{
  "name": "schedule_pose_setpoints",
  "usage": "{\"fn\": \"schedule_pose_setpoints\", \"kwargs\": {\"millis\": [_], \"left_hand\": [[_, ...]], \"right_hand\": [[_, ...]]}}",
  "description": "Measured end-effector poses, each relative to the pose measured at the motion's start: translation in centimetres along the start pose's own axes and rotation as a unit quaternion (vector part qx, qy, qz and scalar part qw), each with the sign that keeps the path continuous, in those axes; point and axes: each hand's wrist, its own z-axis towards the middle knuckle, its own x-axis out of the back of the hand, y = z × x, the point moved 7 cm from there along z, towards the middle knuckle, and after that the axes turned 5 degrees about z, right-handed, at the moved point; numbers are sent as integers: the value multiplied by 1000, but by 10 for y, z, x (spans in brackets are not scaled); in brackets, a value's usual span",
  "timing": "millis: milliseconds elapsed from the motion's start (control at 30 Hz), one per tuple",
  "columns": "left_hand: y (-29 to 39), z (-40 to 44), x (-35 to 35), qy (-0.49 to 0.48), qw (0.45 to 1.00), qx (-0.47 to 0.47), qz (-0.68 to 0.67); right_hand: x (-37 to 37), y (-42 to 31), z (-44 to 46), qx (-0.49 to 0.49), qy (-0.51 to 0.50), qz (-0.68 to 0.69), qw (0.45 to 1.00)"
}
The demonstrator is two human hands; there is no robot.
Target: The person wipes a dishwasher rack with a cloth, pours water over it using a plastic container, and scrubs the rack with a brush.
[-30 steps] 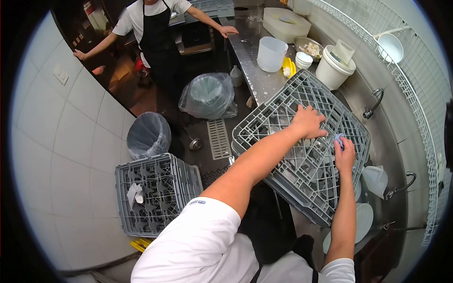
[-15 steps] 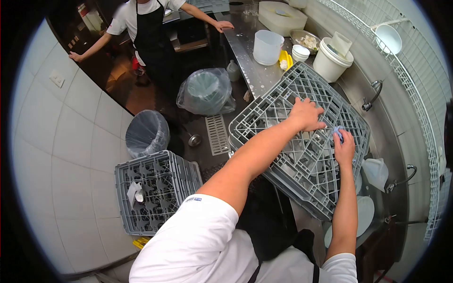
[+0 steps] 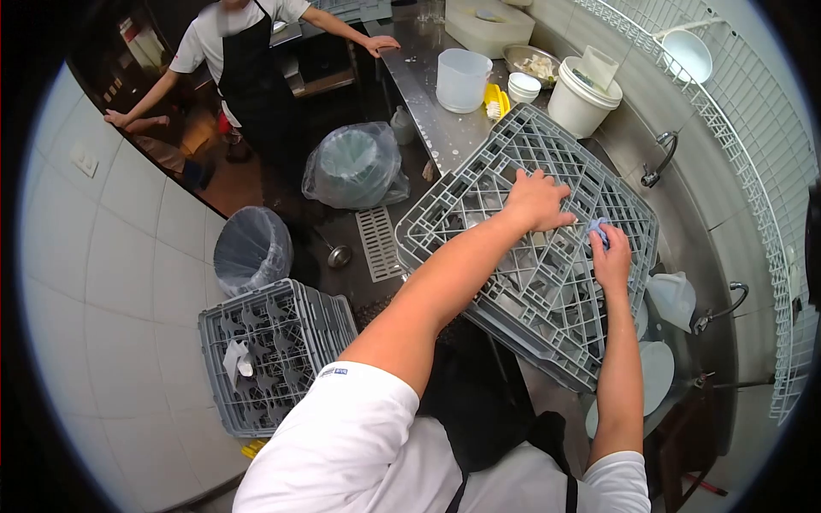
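A grey plastic dishwasher rack (image 3: 537,329) with an open lattice lies tilted over the edge of the steel sink. Another rack or tray edge shows beneath it. My left hand (image 3: 539,202) rests on the lattice, palm down with fingers spread, holding nothing. To its right, my right hand (image 3: 612,258) is closed on a bunched blue cloth (image 3: 599,227) against the rack's right part. Pale or metallic items show through the lattice, too broken up by the bars to name.
White plates (image 3: 657,376) and a translucent jug (image 3: 673,299) sit right of the rack. Stacked racks (image 3: 321,321) and lined bins (image 3: 252,248) stand left. A white bucket (image 3: 581,107) and plastic container (image 3: 462,81) are beyond. A co-worker in a black apron (image 3: 248,64) stands at the back.
My view has shifted slightly, so the scene sits further left. Both hands keep nearly the same places on the rack. Another person's arm now shows in the doorway behind the co-worker.
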Motion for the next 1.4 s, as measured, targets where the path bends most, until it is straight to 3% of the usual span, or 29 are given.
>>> {"fn": "schedule_pose_setpoints", "kwargs": {"millis": [333,567,1400], "left_hand": [[1,0,1,-12,1000,-2,-9],[0,7,2,31,1000,-4,5],[1,1,1,-12,1000,2,6]], "right_hand": [[1,0,0,-31,-16,4,999],[5,3,4,5,22,12,1000],[1,10,0,-23,-8,21,999]]}}
